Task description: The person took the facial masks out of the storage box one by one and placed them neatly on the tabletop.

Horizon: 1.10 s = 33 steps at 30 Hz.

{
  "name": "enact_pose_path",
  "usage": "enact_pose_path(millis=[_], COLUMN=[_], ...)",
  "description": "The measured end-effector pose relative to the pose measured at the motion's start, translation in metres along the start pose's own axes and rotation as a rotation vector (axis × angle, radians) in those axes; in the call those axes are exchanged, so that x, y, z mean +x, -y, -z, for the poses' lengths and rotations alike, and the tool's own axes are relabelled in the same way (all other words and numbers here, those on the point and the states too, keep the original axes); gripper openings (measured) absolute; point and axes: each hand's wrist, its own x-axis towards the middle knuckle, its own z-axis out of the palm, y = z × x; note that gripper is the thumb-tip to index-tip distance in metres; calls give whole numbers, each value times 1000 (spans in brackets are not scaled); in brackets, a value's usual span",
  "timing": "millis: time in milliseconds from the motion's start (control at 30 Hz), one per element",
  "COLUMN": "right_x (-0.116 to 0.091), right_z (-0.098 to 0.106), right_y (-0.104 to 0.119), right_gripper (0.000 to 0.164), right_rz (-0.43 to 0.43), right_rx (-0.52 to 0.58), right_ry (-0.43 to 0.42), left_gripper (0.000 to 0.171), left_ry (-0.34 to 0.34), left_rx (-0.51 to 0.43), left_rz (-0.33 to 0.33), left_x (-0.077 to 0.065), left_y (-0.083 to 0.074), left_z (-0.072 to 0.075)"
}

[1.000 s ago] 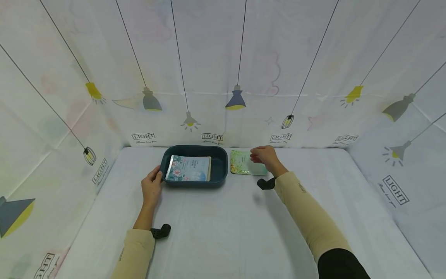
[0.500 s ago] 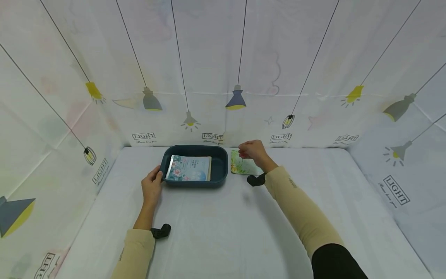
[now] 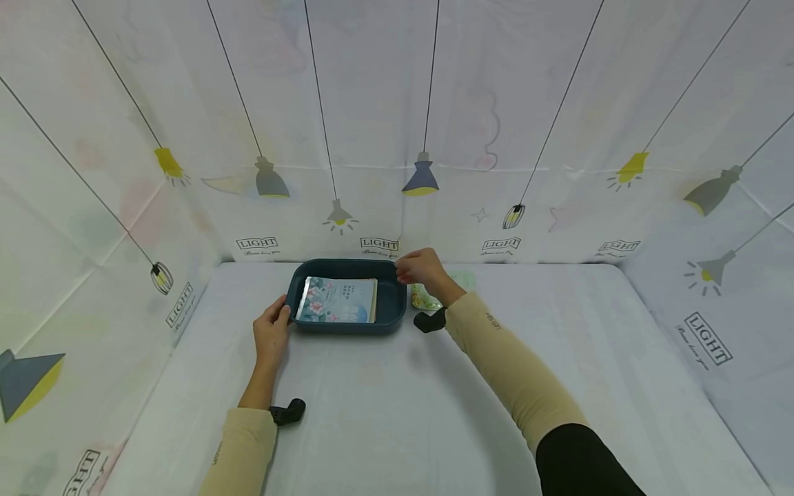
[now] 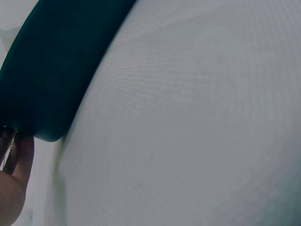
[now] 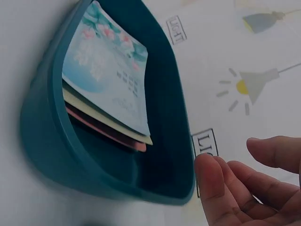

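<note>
One white desk [image 3: 372,413] to work on. On it, steady the teal tray [image 3: 347,329] by its left end with the left hand [image 3: 270,332]: touching there; pinching or just bracing, cannot tell. Probably reaching for the stack inside, so clear the rim with the right hand [image 3: 424,267], now over the tray's right rear corner, grip holding nothing, thumb apart from fingers. Leave the green packet [image 3: 424,298] lying just right of the tray. Aim for the blue floral packet [image 3: 335,301], topmost, left of centre; pinch its right side, using the bare tray floor there. Lift off the pale edge [image 5: 106,115] and reddish edge [image 5: 106,128] beneath without dragging either.
</note>
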Motion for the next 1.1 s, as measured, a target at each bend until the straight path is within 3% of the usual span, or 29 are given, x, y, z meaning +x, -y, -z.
enact_pose_path(millis=[167,533,867,1100], right_x=[-1,0,3,3], right_z=[-17,-45,-60,-72], right_y=[0,-14,-25,-33], right_gripper=[27,26,19,13], right_rz=[5,1,-7,-15], right_rx=[-35,-182,-299,-414], right_ry=[24,77,135,95], left_gripper=[40,42,42,42], left_ry=[4,-28,-29,-15], left_rx=[21,23,23,7], left_rz=[-6,-32,-45,-27], left_x=[-3,9,9,8], left_y=[-9,15,17,19], left_z=[1,0,1,0])
